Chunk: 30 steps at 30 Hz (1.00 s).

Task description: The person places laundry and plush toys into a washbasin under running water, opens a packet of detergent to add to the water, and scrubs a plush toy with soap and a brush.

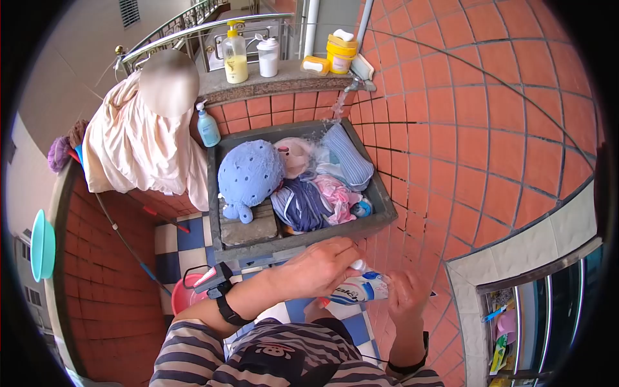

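Above my lap, my right hand [407,295] grips one end of a white and blue bottle [361,289] with a dark-lettered label. My left hand [325,266] is closed at its other end, fingers around the white cap [359,265]. The bottle lies tilted between both hands, partly covered by fingers. Beyond them is a stone sink [303,244]. In it are a blue spotted plush toy [250,171], a dark striped garment [302,205], pink cloth [337,197] and a light blue ribbed piece [348,157]. Water runs from the tap [353,84] onto the laundry.
On the ledge stand a yellow-topped pump bottle [236,55], a white bottle [267,57], and yellow tubs [340,53]. A blue pump bottle [207,126] stands at the sink's corner. Cream cloth [138,142] hangs at left. Below is a red basin [187,298]; a tiled wall [464,122] borders the right.
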Motion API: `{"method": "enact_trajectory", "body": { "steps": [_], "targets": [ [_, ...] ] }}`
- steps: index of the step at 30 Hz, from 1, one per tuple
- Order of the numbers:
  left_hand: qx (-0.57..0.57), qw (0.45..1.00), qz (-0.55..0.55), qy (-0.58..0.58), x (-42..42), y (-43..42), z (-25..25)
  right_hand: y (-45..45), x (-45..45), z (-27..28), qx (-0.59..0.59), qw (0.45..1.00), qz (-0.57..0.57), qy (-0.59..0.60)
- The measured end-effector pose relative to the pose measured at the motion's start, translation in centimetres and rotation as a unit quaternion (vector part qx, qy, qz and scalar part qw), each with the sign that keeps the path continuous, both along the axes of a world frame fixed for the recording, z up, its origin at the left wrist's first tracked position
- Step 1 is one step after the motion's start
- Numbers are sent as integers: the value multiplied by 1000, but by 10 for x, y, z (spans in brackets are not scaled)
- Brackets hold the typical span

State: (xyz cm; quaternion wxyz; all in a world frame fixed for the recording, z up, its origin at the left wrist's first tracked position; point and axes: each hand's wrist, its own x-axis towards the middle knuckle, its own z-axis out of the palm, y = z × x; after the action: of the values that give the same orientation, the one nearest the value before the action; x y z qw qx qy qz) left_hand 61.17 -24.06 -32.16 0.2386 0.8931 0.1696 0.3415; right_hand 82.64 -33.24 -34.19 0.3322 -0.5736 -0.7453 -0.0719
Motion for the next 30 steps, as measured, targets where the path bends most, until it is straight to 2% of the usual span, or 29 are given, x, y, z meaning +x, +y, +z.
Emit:
{"method": "enact_trajectory", "body": {
  "steps": [3,7,10,12,13,15,17,19,21,23,24,25,27,28,30],
  "targets": [
    [5,996,78,-31,24,23,10,44,28,21,53,995,70,-41],
    [11,975,207,79,40,55,22,87,51,43,66,986,117,-96],
    [-20,978,194,69,44,68,31,104,61,55,45,986,121,-108],
    [-43,990,107,-85,47,80,35,118,65,58,49,986,119,-107],
    [-40,990,102,-88,46,89,34,123,66,58,55,986,118,-102],
    [-45,999,0,-22,42,107,30,131,65,61,60,987,111,-99],
    [-13,999,1,-38,44,121,33,140,60,64,63,986,110,-107],
    [-55,997,28,-38,46,135,30,147,58,68,60,986,96,-122],
    [-17,998,44,-33,45,150,33,155,56,72,56,985,83,-138],
    [-55,989,68,120,40,162,43,163,52,76,60,983,78,-153],
    [-57,994,79,49,40,165,41,167,50,77,59,983,74,-155],
    [-58,994,75,48,39,169,41,169,49,78,49,984,73,-155],
    [-59,996,-12,-66,36,178,42,176,45,78,39,984,70,-157],
    [-46,995,-60,-59,33,186,39,179,44,77,37,984,70,-159],
    [-36,996,-59,-55,31,196,37,186,38,75,34,984,70,-160]
  ]
}}
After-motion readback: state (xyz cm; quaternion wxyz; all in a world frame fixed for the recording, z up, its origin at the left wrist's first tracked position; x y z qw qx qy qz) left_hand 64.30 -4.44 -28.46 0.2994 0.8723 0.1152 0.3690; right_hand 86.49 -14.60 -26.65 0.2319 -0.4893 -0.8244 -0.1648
